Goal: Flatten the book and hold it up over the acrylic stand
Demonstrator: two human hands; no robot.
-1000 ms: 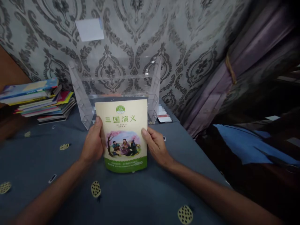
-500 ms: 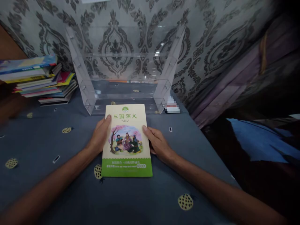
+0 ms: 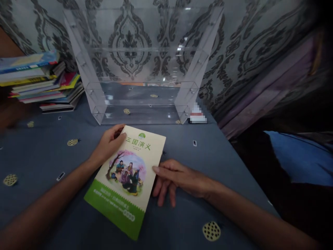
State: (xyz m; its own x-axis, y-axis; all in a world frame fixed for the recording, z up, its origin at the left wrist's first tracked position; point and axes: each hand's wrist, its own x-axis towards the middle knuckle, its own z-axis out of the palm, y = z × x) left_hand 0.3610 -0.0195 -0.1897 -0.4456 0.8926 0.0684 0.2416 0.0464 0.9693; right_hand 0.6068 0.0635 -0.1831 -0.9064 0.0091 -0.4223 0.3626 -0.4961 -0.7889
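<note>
- A book (image 3: 126, 178) with a cream cover, a painted scene of seated figures and a green band along its lower edge lies on the blue-grey cloth (image 3: 47, 152), just in front of the clear acrylic rack (image 3: 142, 69) and apart from it.
- The book sits askew to the rack: its top right corner points toward the rack's right wall, and its green band swings away to the lower left.
- The left hand (image 3: 110, 144) grips the book's top left corner, thumb on the cover beside the title and fingers curled at the edge; this corner is the part of the book nearest the rack's front lip.
- The right hand (image 3: 179, 178) lies flat and loose on the cloth at the book's right edge, further from the rack than the left hand, grasping nothing; its fingertips (image 3: 156, 170) touch the edge of the cover.
- The rack stands upright against the patterned wall (image 3: 247, 45), its two slanted side walls joined by clear shelves.
- A stack of books (image 3: 43, 81) lies left of the rack, close to its left wall.
- A small blurred object (image 3: 198, 116) rests just right of the rack's right foot.
- Pale dotted ovals are printed on the cloth in front of the rack and show through its lowest shelf.
</note>
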